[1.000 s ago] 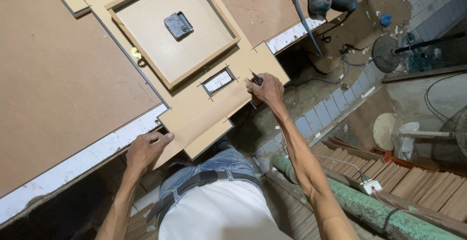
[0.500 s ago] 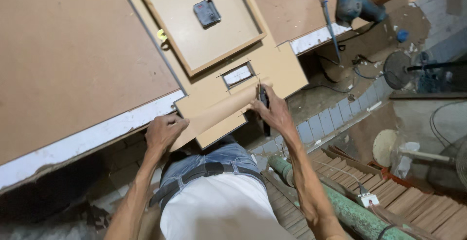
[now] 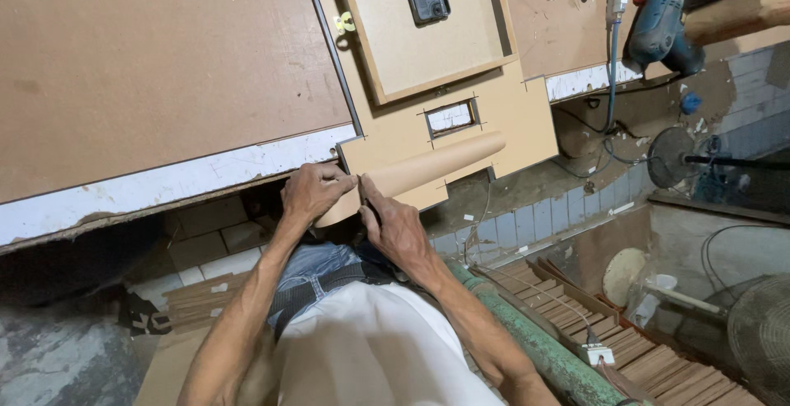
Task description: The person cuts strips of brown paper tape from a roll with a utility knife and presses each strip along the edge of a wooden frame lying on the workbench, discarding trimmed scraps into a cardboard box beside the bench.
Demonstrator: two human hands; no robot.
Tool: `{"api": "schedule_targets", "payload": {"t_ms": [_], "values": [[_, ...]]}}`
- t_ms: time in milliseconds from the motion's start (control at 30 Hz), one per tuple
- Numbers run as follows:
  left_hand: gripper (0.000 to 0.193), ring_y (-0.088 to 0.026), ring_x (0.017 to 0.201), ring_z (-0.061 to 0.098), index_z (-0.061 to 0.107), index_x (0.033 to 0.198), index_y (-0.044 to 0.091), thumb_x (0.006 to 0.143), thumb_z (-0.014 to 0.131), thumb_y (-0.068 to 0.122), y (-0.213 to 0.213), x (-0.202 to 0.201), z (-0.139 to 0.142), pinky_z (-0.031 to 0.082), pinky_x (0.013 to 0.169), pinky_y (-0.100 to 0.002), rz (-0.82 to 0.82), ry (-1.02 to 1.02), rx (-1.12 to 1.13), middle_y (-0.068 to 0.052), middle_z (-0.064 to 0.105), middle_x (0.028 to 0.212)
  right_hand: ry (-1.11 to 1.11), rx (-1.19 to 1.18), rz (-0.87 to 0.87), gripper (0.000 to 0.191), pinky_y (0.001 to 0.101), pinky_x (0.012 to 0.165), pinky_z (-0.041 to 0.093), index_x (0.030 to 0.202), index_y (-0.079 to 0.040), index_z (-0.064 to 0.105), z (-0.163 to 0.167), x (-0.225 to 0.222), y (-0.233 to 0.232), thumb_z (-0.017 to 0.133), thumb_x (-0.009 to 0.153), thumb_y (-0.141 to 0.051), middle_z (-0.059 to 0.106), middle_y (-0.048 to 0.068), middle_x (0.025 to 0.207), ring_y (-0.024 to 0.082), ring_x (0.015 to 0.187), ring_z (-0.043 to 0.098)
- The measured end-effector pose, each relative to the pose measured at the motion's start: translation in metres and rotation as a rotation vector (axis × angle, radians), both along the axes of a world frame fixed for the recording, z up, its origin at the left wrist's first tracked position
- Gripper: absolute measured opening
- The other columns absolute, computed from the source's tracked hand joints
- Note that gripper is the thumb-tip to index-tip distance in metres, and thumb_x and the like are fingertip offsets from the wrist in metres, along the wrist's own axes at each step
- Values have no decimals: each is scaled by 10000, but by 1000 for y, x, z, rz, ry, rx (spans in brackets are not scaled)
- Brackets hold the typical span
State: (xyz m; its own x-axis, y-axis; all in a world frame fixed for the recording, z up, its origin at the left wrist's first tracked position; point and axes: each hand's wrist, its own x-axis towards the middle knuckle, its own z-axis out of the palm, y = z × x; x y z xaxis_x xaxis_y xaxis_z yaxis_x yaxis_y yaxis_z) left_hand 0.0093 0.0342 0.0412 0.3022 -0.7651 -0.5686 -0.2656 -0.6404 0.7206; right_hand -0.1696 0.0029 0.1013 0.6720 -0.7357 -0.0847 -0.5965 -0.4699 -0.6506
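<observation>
Fibreboard sheets are spread across the bench, their far edges cut off by the frame. A flat cut-out panel overhangs the bench edge. A tan strip is gripped at its near end by the left hand and right hand, fingers closed; that end is hidden.

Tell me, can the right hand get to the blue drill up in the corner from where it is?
Probably not right away. The right hand is down at the near end of the tan strip, and the blue drill lies far across the bench, though nothing blocks the way.
</observation>
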Motion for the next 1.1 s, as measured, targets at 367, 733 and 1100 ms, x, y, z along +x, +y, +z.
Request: {"api": "schedule_targets", "payload": {"t_ms": [367,733,1100], "values": [[337,-283,790,747,839,874,193,750,781,501,3,-3,-9,572,744,-427,16,-33,-88,-62,792,848,308,127,-84,730,426,502,567,1495,-64,426,39,-52,-27,718,837,-184,661,135,629,271,509,659],[288,-147,682,703,816,902,89,838,771,366,35,7,-2,543,655,-326,204,153,-221,-63,784,776,585,-335,-15,300,479,511,470,875,-116,636,18,-65,-125,780,831,-376,655,140,595,370,565,651],[241,-66,645,557,784,845,-21,861,785,219,109,69,5,462,582,-276,683,298,-467,-31,677,698,-220,-845,71,108,321,499,438,926,-139,671,187,161,-145,754,927,-207,655,-6,664,145,526,591]]}}
